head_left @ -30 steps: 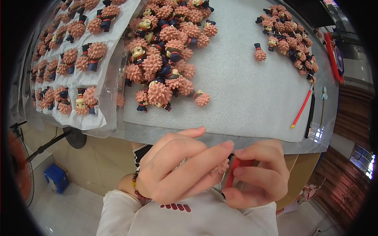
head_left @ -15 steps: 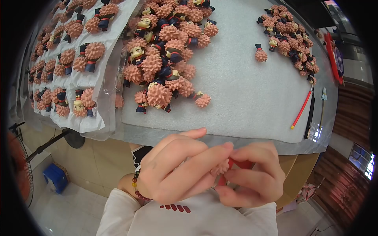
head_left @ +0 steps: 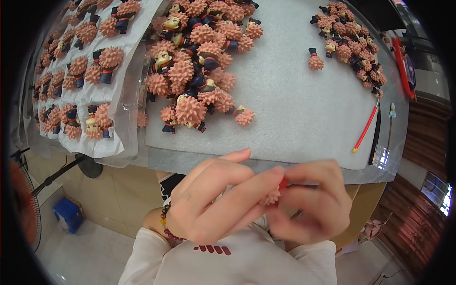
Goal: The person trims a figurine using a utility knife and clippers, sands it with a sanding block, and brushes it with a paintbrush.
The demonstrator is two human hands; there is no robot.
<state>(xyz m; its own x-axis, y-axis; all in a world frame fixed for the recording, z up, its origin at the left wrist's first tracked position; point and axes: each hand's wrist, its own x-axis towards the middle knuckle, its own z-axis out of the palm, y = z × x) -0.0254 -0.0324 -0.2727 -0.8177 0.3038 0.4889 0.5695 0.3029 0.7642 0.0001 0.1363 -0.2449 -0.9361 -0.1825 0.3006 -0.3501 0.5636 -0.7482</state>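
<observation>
Over the table's front edge, my left hand is closed, pinching a small figurine whose pink spiky hair shows at the fingertips. The rest of the figurine is hidden by my fingers. Close beside it, my right hand is curled and smeared by motion. Between the two hands shows a bit of something red, too covered to name. Whether my right fingers grip it cannot be told.
A large heap of figurines lies on the white foam sheet, a smaller heap at right. Lined trays of figurines stand left. A red brush, a black tool and a thin stick lie near the right edge.
My right hand has shifted slightly right and is now blurred; less of the red thing shows between the hands. My left hand keeps its pinch on the figurine.
</observation>
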